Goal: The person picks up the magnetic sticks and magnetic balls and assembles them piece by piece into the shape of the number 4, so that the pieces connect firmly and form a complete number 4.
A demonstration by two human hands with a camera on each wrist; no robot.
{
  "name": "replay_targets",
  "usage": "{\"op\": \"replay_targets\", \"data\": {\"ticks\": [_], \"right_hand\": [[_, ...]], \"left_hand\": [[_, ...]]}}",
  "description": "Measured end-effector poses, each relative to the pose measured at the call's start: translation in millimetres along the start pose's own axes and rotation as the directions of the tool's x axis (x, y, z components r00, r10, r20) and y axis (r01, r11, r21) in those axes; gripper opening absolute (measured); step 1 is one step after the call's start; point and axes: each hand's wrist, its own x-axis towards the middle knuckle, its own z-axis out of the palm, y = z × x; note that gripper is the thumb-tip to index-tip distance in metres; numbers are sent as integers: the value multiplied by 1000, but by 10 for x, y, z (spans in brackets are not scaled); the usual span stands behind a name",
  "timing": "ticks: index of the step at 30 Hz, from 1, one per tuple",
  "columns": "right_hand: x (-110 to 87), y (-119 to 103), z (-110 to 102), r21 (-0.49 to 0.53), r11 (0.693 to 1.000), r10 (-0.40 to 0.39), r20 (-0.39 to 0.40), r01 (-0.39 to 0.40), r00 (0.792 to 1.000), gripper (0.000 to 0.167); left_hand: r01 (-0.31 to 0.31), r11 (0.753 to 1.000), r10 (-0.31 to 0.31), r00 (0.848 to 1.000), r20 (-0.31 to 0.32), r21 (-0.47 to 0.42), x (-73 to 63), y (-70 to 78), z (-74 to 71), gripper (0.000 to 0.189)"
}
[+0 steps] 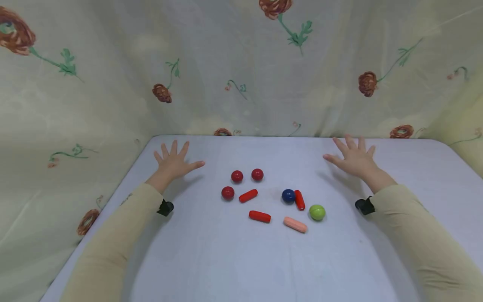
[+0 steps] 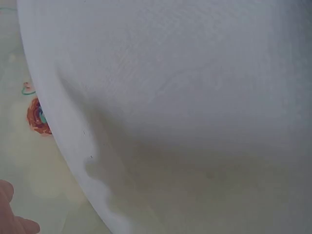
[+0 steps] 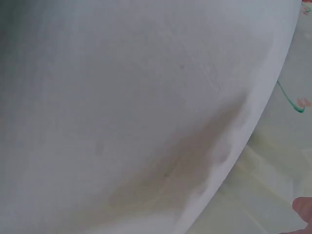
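Note:
My left hand [image 1: 172, 164] is held over the far left of the table with its fingers spread, holding nothing. Over the far right, my right hand [image 1: 355, 160] is likewise spread and bare. Between them lie three red balls [image 1: 228, 193], nearest the left hand. Two red sticks [image 1: 248, 196] lie close by, and a third red stick [image 1: 299, 200] sits right beside a blue ball [image 1: 288, 196]. A salmon-pink stick [image 1: 295, 225] and a green ball [image 1: 317, 212] lie on the right hand's side. Only fingertips [image 2: 14, 214] show in the left wrist view, likewise fingertips [image 3: 304, 208] in the right.
A white-topped table [image 1: 211, 260] with rounded far corners bears everything. Cream cloth [image 1: 211, 42] with brown-red flowers hangs behind it and along both sides. Dark wrist-worn devices [image 1: 165, 207] sit at the sleeve cuffs. Hand shadows fall on the tabletop.

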Motion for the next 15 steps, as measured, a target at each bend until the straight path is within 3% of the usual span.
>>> {"op": "replay_targets", "data": {"ticks": [6,15], "right_hand": [[-49,-76,-30,0,1000,-20,1,20,1000,89],[-276,-344,-88,12,993,-118,-80,119,990,79]], "left_hand": [[-32,999,32,999,-18,10,-43,53,25,98],[-101,995,102,994,-45,27,-312,330,34,92]]}}
